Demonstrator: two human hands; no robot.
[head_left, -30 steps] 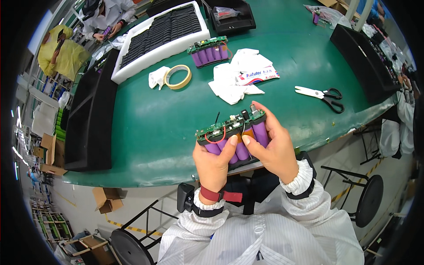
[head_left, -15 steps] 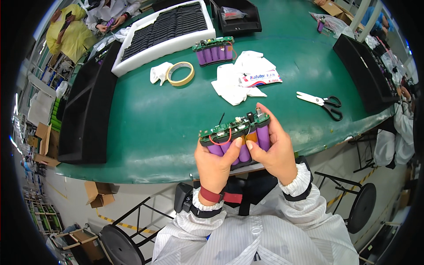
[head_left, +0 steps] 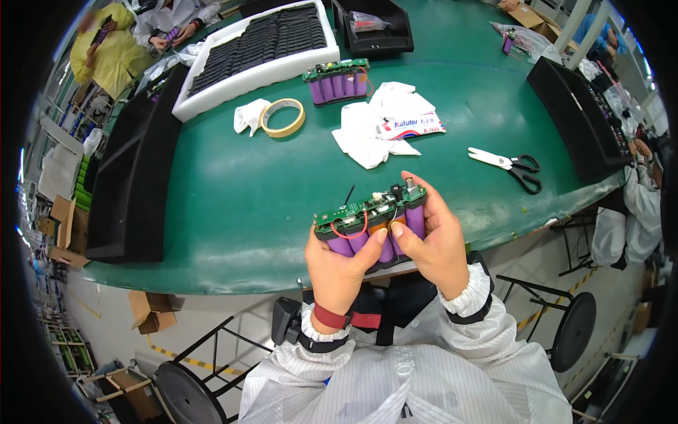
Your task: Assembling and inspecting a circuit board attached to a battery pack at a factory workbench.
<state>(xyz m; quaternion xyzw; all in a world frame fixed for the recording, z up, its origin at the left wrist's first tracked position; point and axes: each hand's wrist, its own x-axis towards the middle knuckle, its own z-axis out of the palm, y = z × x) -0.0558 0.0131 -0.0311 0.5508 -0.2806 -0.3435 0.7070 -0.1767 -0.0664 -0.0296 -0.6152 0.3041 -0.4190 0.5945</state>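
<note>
Between both hands, over the near edge of the green table, is a battery pack (head_left: 359,244) of purple cells topped by a green circuit board with red and dark wires. My left hand (head_left: 339,268) grips its left end, thumb against the cells. Round the right end closes my right hand (head_left: 439,244), its thumb close to the left one and a finger reaching behind the board. The pack's back and underside are hidden. A second, similar battery pack (head_left: 337,85) stands farther back, near a white cloth (head_left: 378,127) with a tube of glue (head_left: 413,126) on it.
Scissors (head_left: 508,166) lie to the right, a roll of tape (head_left: 284,119) to the left. A white foam tray (head_left: 261,85) of black parts and a black bin (head_left: 374,32) stand at the back. Black racks flank both sides (head_left: 134,177). Co-workers (head_left: 113,49) are beyond the far left.
The whole view has shifted slightly, so everything appears a little farther left. Both hands keep the same hold on the battery pack, which is tilted much as before.
</note>
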